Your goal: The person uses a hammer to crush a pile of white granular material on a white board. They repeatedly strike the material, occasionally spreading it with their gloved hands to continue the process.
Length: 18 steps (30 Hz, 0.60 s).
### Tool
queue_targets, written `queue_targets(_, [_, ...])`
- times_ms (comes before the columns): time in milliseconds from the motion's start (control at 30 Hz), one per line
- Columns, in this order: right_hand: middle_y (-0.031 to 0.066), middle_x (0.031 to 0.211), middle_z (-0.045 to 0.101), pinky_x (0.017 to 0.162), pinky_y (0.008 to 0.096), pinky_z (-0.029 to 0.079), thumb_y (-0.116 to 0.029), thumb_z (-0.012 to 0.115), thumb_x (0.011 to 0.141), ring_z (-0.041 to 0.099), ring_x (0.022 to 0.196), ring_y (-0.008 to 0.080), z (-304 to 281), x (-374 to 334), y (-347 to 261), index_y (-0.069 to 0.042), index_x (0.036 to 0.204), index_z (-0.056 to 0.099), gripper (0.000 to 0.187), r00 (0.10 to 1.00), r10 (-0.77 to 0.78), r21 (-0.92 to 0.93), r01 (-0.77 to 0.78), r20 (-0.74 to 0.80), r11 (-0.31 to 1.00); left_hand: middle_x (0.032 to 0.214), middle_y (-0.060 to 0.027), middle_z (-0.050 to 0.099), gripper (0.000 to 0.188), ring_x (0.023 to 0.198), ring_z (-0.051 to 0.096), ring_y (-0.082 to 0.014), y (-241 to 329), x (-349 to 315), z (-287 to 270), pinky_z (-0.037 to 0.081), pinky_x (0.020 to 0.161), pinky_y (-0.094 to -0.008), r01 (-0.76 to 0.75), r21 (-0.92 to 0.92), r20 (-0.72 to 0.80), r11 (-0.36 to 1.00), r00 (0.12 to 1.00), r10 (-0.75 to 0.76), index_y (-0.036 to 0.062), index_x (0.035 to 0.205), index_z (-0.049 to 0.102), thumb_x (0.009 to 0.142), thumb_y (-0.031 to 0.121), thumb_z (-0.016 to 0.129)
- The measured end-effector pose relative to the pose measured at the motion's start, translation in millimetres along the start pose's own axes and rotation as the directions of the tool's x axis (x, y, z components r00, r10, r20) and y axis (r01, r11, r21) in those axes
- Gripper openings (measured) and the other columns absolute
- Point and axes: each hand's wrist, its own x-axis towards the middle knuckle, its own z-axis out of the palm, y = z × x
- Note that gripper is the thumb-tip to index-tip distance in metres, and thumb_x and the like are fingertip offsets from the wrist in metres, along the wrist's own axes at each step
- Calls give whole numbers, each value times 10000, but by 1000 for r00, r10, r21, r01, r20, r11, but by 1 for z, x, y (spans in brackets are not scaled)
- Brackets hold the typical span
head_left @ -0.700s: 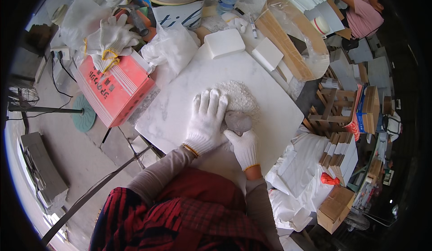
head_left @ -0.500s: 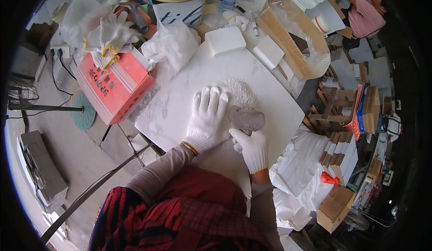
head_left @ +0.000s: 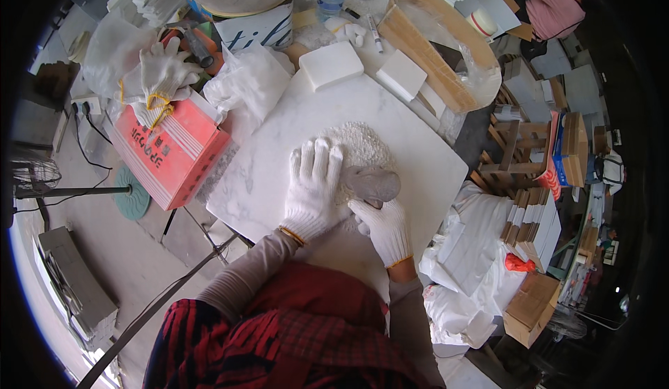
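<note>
My left hand [head_left: 313, 188], in a white knit glove, lies flat with its fingers stretched out on the white marble-patterned board [head_left: 258, 176]. Beside its fingertips spreads a heap of white powder [head_left: 362, 140]. My right hand [head_left: 385, 230], gloved the same way, is closed round the near side of a rounded grey-brown lump [head_left: 376, 182] whose kind I cannot make out. This lump sits at the near edge of the powder, with its underside hidden. Powder also lies between the two hands.
White blocks [head_left: 331, 65] and a cardboard tray [head_left: 411, 47] line the board's far edge. On the left stand a red box [head_left: 164, 152], spare gloves [head_left: 164, 75] and a plastic bag [head_left: 247, 82]. White sheeting [head_left: 460, 242] lies right. A person [head_left: 554, 5] is at far right.
The whole view has tilted slightly, shifting the far objects leftward. Both hands stay in nearly the same places on the board, the right still on the grey lump.
</note>
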Motion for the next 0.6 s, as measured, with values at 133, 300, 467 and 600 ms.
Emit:
queue_targets(133, [116, 907, 717, 614, 327, 508, -203, 798, 872, 662, 714, 188, -10, 4, 23, 24, 1086, 702, 326, 960, -280, -412, 253, -7, 875, 1445, -258, 430, 1015, 1405, 371, -463, 2, 1, 2, 276, 1194, -606, -4, -15, -16, 1000, 1000, 4, -8, 1482, 398, 683, 473, 798])
queue_targets(300, [158, 925, 730, 717, 391, 548, -237, 791, 866, 700, 803, 297, -2, 19, 31, 27, 1110, 691, 373, 916, -393, -515, 374, 75, 771, 1479, -276, 408, 1054, 1445, 331, -471, -2, -1, 8, 236, 1214, -623, -3, -68, -13, 998, 1000, 2, -26, 1498, 382, 672, 483, 793])
queue_targets(467, [35, 792, 642, 534, 250, 434, -138, 782, 890, 569, 626, 99, -4, 9, 3, -22, 1036, 700, 204, 998, 52, -165, -47, 29, 985, 1467, -268, 411, 1028, 1413, 358, -471, -4, -4, 6, 261, 1202, -608, -14, -61, -29, 998, 1000, 12, -9, 1485, 392, 682, 475, 813])
queue_targets(600, [33, 814, 645, 513, 258, 418, -145, 790, 887, 540, 609, 74, 0, -7, 0, 2, 1002, 694, 210, 994, -107, -204, 101, -19, 974, 1482, -260, 406, 1034, 1415, 362, -464, -5, -5, 3, 267, 1203, -599, -4, -37, -7, 999, 1000, 4, -2, 1492, 387, 679, 469, 818])
